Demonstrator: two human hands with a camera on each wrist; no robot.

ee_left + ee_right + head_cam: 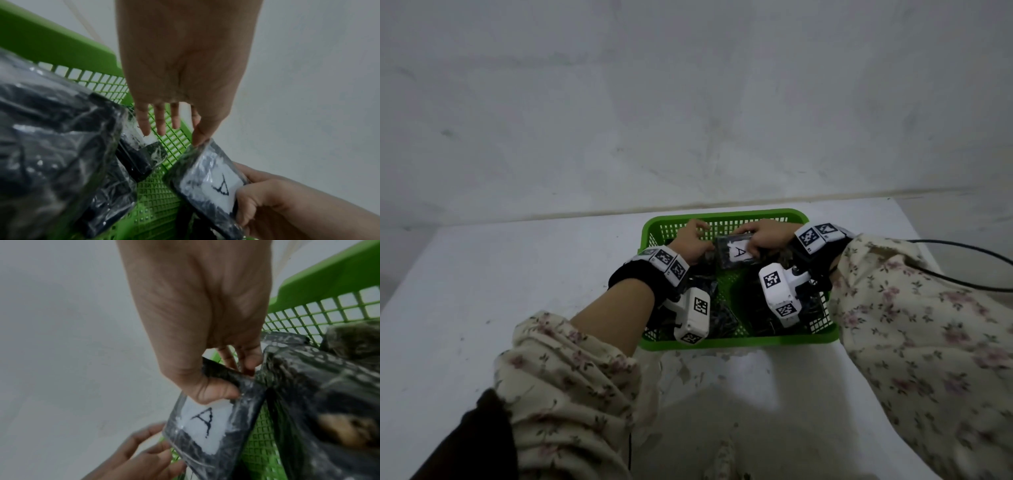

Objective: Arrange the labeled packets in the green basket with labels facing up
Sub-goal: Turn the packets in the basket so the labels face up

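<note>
A green mesh basket [739,342] stands on the white table and holds several dark plastic-wrapped packets. My right hand [760,243] grips one packet [736,255] near the basket's far wall, its white label marked "A" facing up. In the right wrist view the thumb of my right hand [234,378] lies on top of the packet [205,426] and the fingers curl beneath. My left hand [180,134] has straight fingers, and its thumb tip touches the far corner of that packet [207,183]. Other packets [51,146] lie piled at the left, labels hidden.
The basket's rim [41,40] and mesh walls close in on both hands. More wrapped packets [329,394] fill the right side. The white table [517,274] stretches left and front; a black cable [962,246] runs off at the right. A grey wall stands behind.
</note>
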